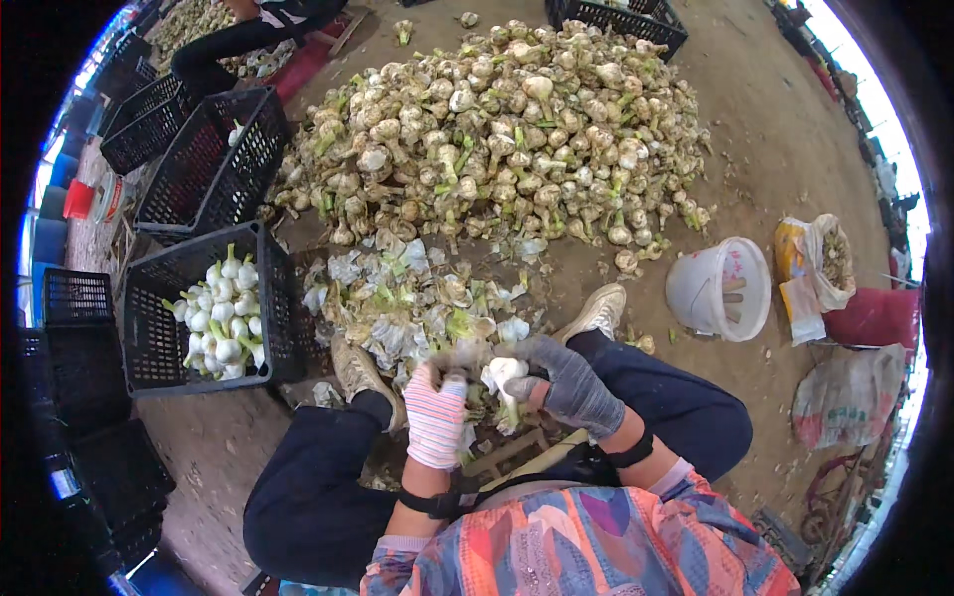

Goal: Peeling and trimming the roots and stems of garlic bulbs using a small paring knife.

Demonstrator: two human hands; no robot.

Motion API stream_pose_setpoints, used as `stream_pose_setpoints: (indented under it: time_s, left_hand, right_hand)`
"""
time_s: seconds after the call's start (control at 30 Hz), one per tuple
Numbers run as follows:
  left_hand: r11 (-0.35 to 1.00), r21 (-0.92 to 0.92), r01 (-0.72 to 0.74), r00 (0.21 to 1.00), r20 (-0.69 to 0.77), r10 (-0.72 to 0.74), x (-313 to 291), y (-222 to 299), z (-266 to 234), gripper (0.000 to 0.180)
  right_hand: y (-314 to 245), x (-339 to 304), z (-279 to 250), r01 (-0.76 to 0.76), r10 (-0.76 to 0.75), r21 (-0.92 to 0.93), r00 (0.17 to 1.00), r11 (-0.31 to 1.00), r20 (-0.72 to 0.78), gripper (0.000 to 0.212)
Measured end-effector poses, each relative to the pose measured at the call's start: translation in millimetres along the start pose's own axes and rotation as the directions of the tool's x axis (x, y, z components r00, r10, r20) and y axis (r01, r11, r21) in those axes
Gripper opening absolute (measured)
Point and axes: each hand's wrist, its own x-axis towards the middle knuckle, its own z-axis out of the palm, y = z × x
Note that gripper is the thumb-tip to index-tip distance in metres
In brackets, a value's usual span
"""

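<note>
My right hand (576, 387), in a grey glove, grips a garlic bulb (506, 372) whose white skin shows, its stem end pointing down. Just left of the bulb is my left hand (437, 412), in a pink-and-white striped glove with its fingers curled in. A brownish blur at its fingertips hides what they pinch, if anything. Below and beyond both hands, loose garlic skins (383, 308) litter the ground between my shoes. A big heap of untrimmed garlic (497, 139) with dirty skins and stalks lies farther off.
To my left, a black crate (149, 343) contains clean white garlic bulbs (227, 318). More black crates (214, 164) stand behind it. On the right are a white bucket (696, 288), a yellow-and-white sack (815, 263) and a red seat (873, 318). Another person's leg (224, 60) shows at upper left.
</note>
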Motion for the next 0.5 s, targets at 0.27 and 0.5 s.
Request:
stream_pose_setpoints:
  time_s: [0.27, 0.5]
  left_hand:
    - [0.985, 0.149, 0.088, 0.925, 0.356, -0.137, -5.9, 21.3, 3.0, 0.045]
    - [0.954, 0.295, 0.056, 0.949, 0.280, -0.143, -1.4, -0.7, 1.3, 0.053]
  right_hand:
    - [6.4, -4.1, 11.9, 0.171, -0.207, -0.176, 0.956, 0.969, -0.208, 0.041]
    - [-8.1, -6.8, 9.7, 0.201, -0.350, -0.710, 0.934, 0.675, -0.068, 0.035]
